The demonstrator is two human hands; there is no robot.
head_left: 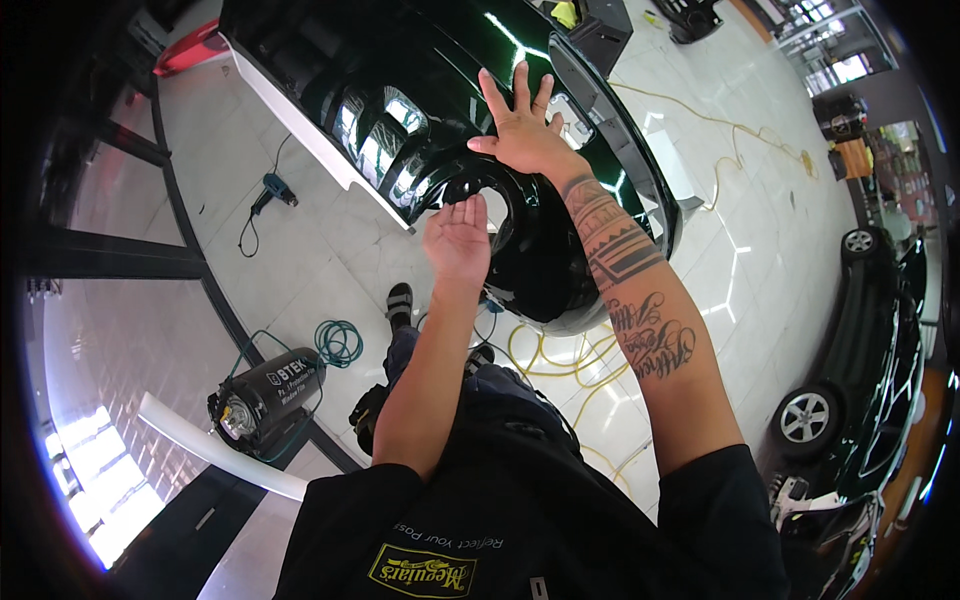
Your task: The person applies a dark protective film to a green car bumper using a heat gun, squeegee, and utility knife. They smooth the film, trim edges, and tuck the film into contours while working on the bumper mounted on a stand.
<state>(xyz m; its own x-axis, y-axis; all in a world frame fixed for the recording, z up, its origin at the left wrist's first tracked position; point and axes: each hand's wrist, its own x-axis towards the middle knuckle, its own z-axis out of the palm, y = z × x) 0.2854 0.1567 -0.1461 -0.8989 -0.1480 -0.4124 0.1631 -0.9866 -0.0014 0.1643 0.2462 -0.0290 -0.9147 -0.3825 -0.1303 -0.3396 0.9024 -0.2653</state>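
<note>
the glossy black curved car body panel (pixel 520 250) stands raised in front of the person, above the pale tiled floor (pixel 300 240). the right hand (pixel 520 125) lies flat on its upper surface with fingers spread wide, while the left hand (pixel 458 238) rests open against the rim of the panel's round opening, fingers held close together. a black cylindrical machine (pixel 265 395) and a coiled yellow hose (pixel 560 360) lie on the floor below.

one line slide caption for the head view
Both bare hands, left hand and right hand, pressed flat on a glossy dark green car panel.
</note>
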